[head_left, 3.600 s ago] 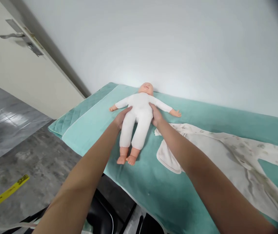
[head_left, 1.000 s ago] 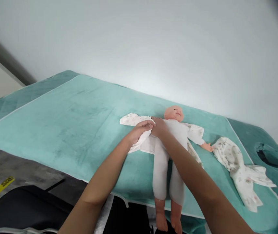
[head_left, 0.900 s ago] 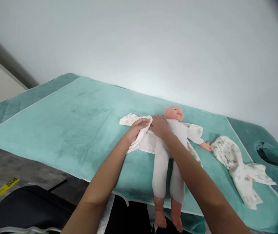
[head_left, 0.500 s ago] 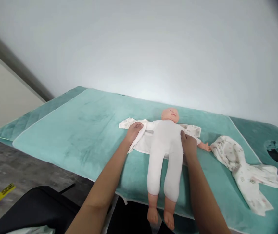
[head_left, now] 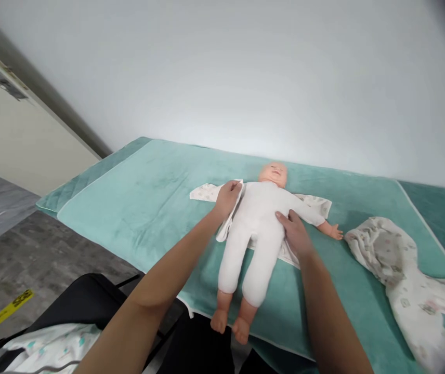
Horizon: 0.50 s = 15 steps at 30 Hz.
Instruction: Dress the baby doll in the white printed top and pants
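Note:
A baby doll [head_left: 264, 208] with a white cloth body lies face up on the teal bed pad, its bare feet over the near edge. Beneath its back an opened, printed baby shirt [head_left: 206, 192] is spread, one sleeve out to each side. My left hand [head_left: 228, 196] pinches the shirt's front edge, drawn up over the doll's arm on the left; that arm is hidden inside the cloth. Against the doll's waist on the right, my right hand [head_left: 297, 234] grips its side, thumb on top. The doll's other arm stretches out bare of the shirt.
Printed baby trousers [head_left: 396, 259] lie bunched on the right of the teal pad [head_left: 129, 192]. A wall [head_left: 222, 78] runs along the back. At lower left stands a black chair [head_left: 86, 298] with a patterned cloth [head_left: 59, 343] on it. A door [head_left: 23, 124] is at left.
My left hand has pulled the shirt edge right and up toward the doll's shoulder. My right hand has slid down to its waist. The doll's legs have swung left.

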{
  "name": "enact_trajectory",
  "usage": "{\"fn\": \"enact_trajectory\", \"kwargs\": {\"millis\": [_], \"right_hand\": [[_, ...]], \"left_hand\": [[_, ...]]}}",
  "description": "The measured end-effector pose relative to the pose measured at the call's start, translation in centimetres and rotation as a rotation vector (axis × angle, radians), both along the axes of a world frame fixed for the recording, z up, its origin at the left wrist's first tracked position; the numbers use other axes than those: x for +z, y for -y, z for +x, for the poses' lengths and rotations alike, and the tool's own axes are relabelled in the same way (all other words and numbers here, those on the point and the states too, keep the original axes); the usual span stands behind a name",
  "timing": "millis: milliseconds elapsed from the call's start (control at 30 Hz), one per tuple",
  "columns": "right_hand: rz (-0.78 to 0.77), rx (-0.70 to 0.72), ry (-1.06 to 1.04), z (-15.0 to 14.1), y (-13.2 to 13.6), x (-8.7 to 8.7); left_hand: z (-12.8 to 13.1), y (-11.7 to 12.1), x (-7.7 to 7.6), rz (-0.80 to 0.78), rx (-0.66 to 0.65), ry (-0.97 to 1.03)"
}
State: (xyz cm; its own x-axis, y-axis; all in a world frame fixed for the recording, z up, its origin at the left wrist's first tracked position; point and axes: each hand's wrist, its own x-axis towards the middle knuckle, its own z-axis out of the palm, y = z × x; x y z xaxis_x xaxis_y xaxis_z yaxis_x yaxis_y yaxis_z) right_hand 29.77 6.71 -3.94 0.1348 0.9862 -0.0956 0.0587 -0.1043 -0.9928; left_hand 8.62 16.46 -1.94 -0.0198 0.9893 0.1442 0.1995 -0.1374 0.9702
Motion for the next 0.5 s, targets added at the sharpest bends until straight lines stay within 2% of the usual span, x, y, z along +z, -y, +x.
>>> {"fn": "enact_trajectory", "kwargs": {"millis": [133,233,333,400,500], "right_hand": [[0.06,0.08,-0.106,-0.4,-0.3,-0.5],[0.085,0.153,-0.206,-0.6,-0.5,-1.1],[0.102,0.179,-0.243,-0.8,-0.8,-1.5],[0.084,0.172,-0.191,-0.8,-1.1,-1.6],[0.102,0.158,-0.036,-0.6,-1.7,-1.5]], "left_hand": [[2.6,-0.4,3.2,0.079,-0.064,-0.079],[4.1,0.6,5.9,0.094,-0.118,-0.186],[4.9,3.2,8.5,-0.018,-0.203,-0.347],[4.9,5.5,9.8,-0.136,-0.301,-0.439],[4.6,8.5,10.9,-0.273,-0.555,-0.439]]}}
